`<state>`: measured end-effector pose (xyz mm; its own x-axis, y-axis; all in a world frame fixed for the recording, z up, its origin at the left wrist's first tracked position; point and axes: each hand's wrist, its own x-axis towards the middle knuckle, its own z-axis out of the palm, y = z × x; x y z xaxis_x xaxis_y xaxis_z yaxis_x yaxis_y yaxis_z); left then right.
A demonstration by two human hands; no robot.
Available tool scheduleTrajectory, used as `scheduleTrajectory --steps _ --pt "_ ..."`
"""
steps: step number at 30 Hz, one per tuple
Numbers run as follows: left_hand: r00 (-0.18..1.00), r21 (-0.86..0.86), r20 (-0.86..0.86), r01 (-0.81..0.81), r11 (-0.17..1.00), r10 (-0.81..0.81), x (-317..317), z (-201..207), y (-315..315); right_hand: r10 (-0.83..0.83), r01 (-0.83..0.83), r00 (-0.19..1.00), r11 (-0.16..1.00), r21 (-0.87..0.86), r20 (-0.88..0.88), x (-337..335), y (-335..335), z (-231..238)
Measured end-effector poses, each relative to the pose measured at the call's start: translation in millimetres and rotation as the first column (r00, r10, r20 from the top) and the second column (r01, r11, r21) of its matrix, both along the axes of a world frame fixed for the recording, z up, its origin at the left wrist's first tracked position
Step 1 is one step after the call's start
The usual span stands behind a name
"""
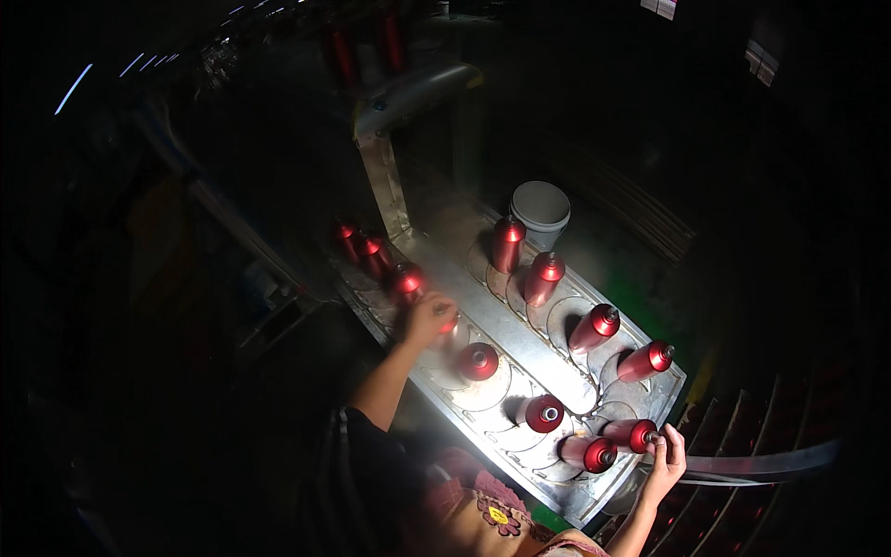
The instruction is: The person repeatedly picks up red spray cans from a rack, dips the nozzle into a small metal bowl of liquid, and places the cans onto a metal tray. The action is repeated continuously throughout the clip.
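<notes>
My left hand (430, 318) is closed at the top of a red metallic bottle (449, 327) in the near-left row; the fingers cover most of the bottle's neck. At the near right end, my right hand (666, 457) pinches the neck of another red bottle (629, 434), which leans toward it. A third red bottle (588, 455) sits just beside that one. Between my hands, two more bottles, one with a bare silvery neck (549, 414) and one farther left (479, 362), stand on round plates of the metal conveyor (520, 340).
Along the far side are several red bottles (544, 278), with a white bucket (541, 206) behind them. A metal arch (382, 176) spans the conveyor's far end. Curved metal rails (761, 464) lie at right. The surroundings are dark.
</notes>
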<state>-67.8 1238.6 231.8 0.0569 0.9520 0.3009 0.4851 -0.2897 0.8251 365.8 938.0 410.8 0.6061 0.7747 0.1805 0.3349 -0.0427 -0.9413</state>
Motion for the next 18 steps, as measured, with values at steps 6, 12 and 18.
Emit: scheduleTrajectory --steps 6,12,18 --pt "0.97 0.113 -0.045 -0.233 0.966 0.239 0.1 58.7 -22.5 -0.081 0.08 0.995 0.997 -0.022 -0.054 -41.5 -68.4 65.8" --pt "0.694 -0.16 0.719 0.226 0.961 -0.043 67.8 144.6 -171.1 -0.326 0.325 0.943 0.945 -0.025 -0.062 -112.2 -212.1 140.3" --pt "0.424 -0.218 0.756 0.882 0.418 -0.499 197.3 189.9 -315.2 -0.441 0.449 0.893 0.887 0.107 -0.096 -117.3 -321.0 166.3"
